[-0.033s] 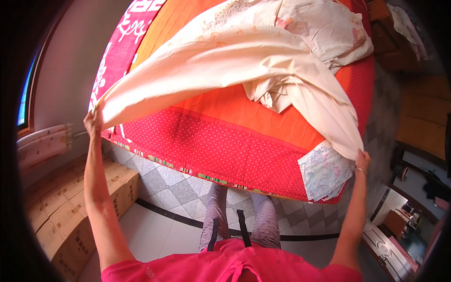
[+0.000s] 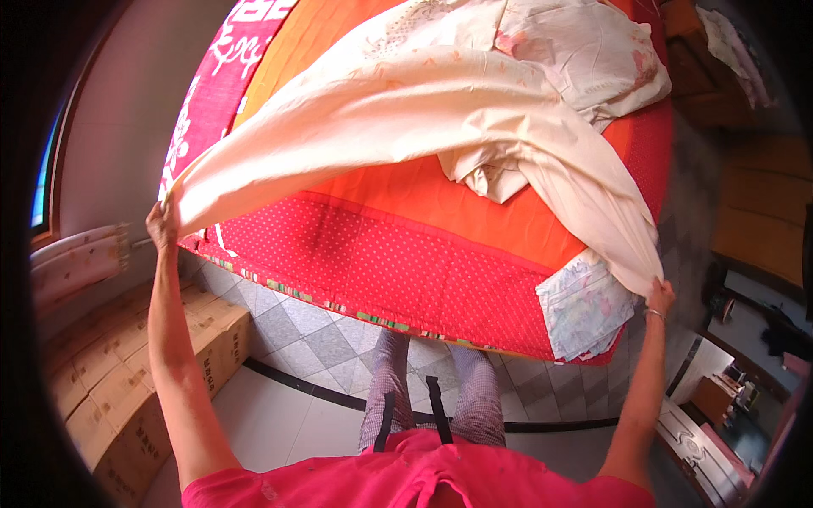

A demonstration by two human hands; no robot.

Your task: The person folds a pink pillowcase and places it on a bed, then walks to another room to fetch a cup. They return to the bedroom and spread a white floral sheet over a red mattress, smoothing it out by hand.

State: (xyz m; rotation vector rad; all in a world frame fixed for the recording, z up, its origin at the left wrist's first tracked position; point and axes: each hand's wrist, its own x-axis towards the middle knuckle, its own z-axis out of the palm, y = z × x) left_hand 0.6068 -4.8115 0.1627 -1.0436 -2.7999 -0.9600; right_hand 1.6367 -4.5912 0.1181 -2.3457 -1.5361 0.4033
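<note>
A cream bed sheet (image 2: 356,118) stretches in a loose arc between my two hands, above the near part of the bed. My left hand (image 2: 163,225) is closed on one corner of it, by the bed's left edge. At the bed's near right corner, my right hand (image 2: 660,296) grips the opposite corner of the sheet. The far part of the sheet lies bunched up, and a crumpled fold (image 2: 487,173) hangs in the middle. Under it shows an orange and red dotted mattress cover (image 2: 423,254). A folded pale floral cloth (image 2: 584,309) lies beside my right hand.
Cardboard boxes (image 2: 127,364) stand at the left, below a rolled pinkish cloth (image 2: 76,267) by the wall. A red and white patterned blanket (image 2: 224,68) runs along the bed's left side. Wooden furniture (image 2: 762,212) stands at the right. The tiled floor (image 2: 305,339) shows before the bed.
Both hands have shifted slightly outward, away from each other, with the sheet corners in them. The rest looks the same.
</note>
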